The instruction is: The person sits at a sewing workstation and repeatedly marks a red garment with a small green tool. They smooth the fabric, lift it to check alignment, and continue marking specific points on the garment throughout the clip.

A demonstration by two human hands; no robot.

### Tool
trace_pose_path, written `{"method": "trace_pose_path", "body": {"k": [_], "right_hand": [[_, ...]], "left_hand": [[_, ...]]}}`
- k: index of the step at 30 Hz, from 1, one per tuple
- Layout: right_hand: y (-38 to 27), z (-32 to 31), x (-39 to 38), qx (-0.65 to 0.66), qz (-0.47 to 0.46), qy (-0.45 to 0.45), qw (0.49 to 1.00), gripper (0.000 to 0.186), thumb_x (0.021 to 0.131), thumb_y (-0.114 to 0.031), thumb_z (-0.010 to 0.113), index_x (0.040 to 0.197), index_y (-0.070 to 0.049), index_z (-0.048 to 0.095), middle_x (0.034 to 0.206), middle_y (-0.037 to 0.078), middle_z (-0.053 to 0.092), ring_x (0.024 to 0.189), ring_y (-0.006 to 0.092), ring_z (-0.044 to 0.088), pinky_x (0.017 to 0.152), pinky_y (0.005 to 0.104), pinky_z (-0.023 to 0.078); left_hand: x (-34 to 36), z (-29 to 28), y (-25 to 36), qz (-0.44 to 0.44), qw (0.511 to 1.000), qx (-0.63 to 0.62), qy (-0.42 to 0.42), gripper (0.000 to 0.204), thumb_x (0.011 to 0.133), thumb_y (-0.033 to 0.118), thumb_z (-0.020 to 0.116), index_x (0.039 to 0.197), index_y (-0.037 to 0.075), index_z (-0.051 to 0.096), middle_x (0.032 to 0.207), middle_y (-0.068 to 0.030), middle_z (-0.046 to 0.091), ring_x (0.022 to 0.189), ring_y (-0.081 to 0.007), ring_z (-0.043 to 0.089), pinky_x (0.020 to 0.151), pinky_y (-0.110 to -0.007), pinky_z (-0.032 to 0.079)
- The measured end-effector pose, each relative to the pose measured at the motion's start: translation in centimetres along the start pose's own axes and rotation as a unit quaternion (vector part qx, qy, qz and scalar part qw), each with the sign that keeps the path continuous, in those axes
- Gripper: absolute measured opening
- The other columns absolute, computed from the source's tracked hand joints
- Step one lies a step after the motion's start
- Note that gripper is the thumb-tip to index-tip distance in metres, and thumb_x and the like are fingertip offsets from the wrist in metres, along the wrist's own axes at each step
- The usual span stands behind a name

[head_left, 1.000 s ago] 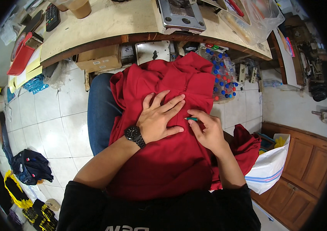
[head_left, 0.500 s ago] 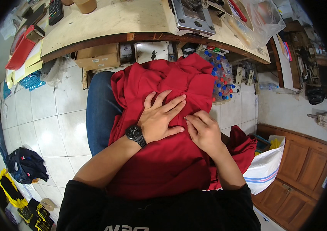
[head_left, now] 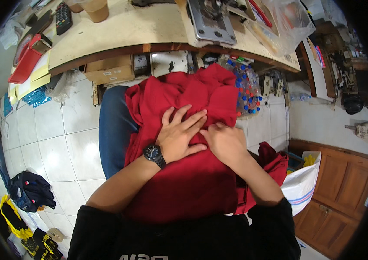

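A red garment (head_left: 184, 182) lies spread over my lap, bunched toward the knees. My left hand (head_left: 179, 134), with a black watch on the wrist, rests flat on the cloth with fingers spread. My right hand (head_left: 223, 141) is beside it, fingers curled down and pinching a fold of the red fabric just under my left fingertips. What the right fingers pinch besides cloth is hidden.
A wooden worktable (head_left: 149, 30) stands ahead with a grey metal machine base (head_left: 212, 21) and a paper cup (head_left: 95, 8). A clear box of coloured spools (head_left: 247, 89) sits under it. A white bag (head_left: 303, 186) is on the right, dark clothes (head_left: 30, 190) on the tiled floor to the left.
My right hand has closed in toward the left fingertips and curled tighter on the cloth; a small green thing seen at its fingers earlier is out of sight.
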State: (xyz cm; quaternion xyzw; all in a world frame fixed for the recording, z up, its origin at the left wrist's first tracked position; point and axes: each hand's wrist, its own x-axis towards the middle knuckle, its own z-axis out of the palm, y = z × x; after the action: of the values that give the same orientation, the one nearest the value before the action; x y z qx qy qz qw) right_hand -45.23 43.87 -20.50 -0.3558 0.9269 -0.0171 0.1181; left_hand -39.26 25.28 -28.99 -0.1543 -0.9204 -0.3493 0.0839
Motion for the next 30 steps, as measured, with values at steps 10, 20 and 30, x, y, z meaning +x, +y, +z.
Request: {"method": "trace_pose_path", "body": {"k": [10, 20, 30], "right_hand": [[1.9, 1.8, 1.9, 0.212, 0.014, 0.238, 0.948, 0.019, 0.091, 0.001, 0.073, 0.108, 0.000, 0.078, 0.099, 0.015, 0.072, 0.083, 0.0358, 0.073, 0.071, 0.0448, 0.060], [2.6, 1.8, 2.5, 0.137, -0.064, 0.204, 0.967, 0.020, 0.086, -0.003, 0.075, 0.105, 0.001, 0.075, 0.097, 0.014, 0.065, 0.092, 0.0341, 0.071, 0.078, 0.0453, 0.060], [1.8, 1.3, 4.3, 0.005, -0.068, 0.091, 0.993, 0.015, 0.087, -0.009, 0.069, 0.097, 0.002, 0.072, 0.099, 0.018, 0.068, 0.090, 0.0384, 0.073, 0.075, 0.0448, 0.062]], "left_hand": [[-0.3, 0.2, -0.1, 0.013, 0.999, 0.026, 0.016, 0.084, 0.081, 0.059, 0.082, 0.146, 0.010, 0.065, 0.155, -0.0075, 0.056, 0.149, -0.0309, 0.045, 0.123, -0.062, 0.022], [-0.2, 0.4, -0.1, 0.012, 0.999, 0.030, 0.019, 0.081, 0.082, 0.060, 0.081, 0.144, 0.010, 0.067, 0.153, -0.0069, 0.057, 0.149, -0.0300, 0.045, 0.123, -0.063, 0.022], [-0.3, 0.7, -0.4, 0.006, 0.999, 0.036, 0.022, 0.076, 0.083, 0.060, 0.081, 0.138, 0.009, 0.070, 0.148, -0.0103, 0.059, 0.146, -0.0309, 0.047, 0.122, -0.064, 0.021]]}}
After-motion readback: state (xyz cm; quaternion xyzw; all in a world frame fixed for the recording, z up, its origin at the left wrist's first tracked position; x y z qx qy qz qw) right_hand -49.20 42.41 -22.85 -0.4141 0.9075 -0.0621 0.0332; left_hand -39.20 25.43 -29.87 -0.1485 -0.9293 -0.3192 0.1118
